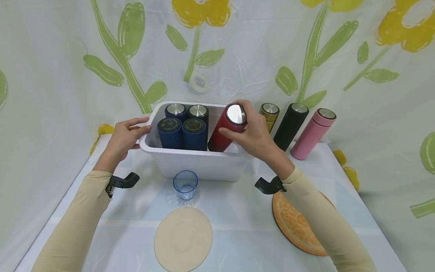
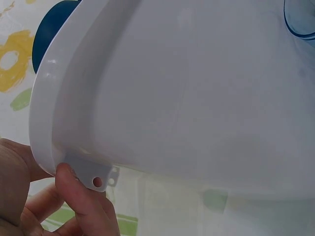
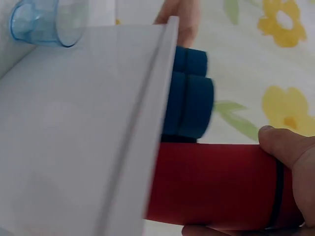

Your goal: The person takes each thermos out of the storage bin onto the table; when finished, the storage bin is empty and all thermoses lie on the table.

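A white plastic bin (image 1: pixel 200 164) stands on the table with several dark blue and black thermos bottles in it, among them a blue thermos (image 1: pixel 169 132) at the front left. My left hand (image 1: pixel 125 136) grips the bin's left end at the rim, its fingertips against the end tab in the left wrist view. My right hand (image 1: pixel 253 130) holds a red thermos (image 1: pixel 221 132) round its upper part, below the shiny silver lid. The red thermos leans to the right at the bin's right side, its lower part hidden behind the front wall.
Right of the bin stand a gold thermos (image 1: pixel 269 113), a black thermos (image 1: pixel 291 126) and a pink thermos (image 1: pixel 313 134). A blue glass (image 1: pixel 185 185) sits close before the bin. Nearer lie a round beige mat (image 1: pixel 183 238) and an orange-patterned round mat (image 1: pixel 295 223), partly under the right forearm.
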The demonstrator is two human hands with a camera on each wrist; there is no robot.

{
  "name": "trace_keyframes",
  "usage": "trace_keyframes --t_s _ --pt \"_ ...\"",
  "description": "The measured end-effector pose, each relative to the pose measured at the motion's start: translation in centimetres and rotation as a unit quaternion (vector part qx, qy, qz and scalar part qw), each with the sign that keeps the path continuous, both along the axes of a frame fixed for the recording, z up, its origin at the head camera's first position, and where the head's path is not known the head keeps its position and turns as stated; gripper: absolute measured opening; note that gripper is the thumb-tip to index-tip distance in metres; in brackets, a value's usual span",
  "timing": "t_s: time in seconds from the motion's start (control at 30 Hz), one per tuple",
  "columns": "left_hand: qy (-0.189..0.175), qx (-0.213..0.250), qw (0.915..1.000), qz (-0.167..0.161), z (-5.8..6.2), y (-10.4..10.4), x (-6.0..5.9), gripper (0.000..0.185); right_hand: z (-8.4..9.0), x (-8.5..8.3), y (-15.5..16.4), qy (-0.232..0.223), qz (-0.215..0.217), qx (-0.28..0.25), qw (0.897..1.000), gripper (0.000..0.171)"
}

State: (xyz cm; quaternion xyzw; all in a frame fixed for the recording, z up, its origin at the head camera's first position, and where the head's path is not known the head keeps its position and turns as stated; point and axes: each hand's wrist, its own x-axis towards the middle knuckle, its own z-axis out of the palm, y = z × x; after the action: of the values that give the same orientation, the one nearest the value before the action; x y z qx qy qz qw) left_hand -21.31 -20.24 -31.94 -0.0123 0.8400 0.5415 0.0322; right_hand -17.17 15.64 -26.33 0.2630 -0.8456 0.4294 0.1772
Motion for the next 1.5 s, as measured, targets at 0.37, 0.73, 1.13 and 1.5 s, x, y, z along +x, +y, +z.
trace_keyframes --t_s 0.37,0.73,1.13,1.5 --pt "0.0 0.001 1.0 0.001 -0.1 0.0 0.1 0.055 2.4 2.4 0.6 0.067 0.006 0.001 0.998 0.066" --pt "0.003 0.0 1.0 -0.002 0.1 0.0 0.0 0.055 4.3 5.8 1.7 0.143 -0.015 -0.011 0.989 0.071" --pt "-0.004 0.003 1.0 0.0 0.2 -0.1 -0.1 0.054 6.0 8.5 2.6 0.187 -0.026 -0.03 0.982 0.078" --pt "-0.009 0.002 1.0 0.003 0.2 -0.1 0.0 0.054 6.8 10.8 3.9 0.207 -0.048 -0.09 0.973 0.073"
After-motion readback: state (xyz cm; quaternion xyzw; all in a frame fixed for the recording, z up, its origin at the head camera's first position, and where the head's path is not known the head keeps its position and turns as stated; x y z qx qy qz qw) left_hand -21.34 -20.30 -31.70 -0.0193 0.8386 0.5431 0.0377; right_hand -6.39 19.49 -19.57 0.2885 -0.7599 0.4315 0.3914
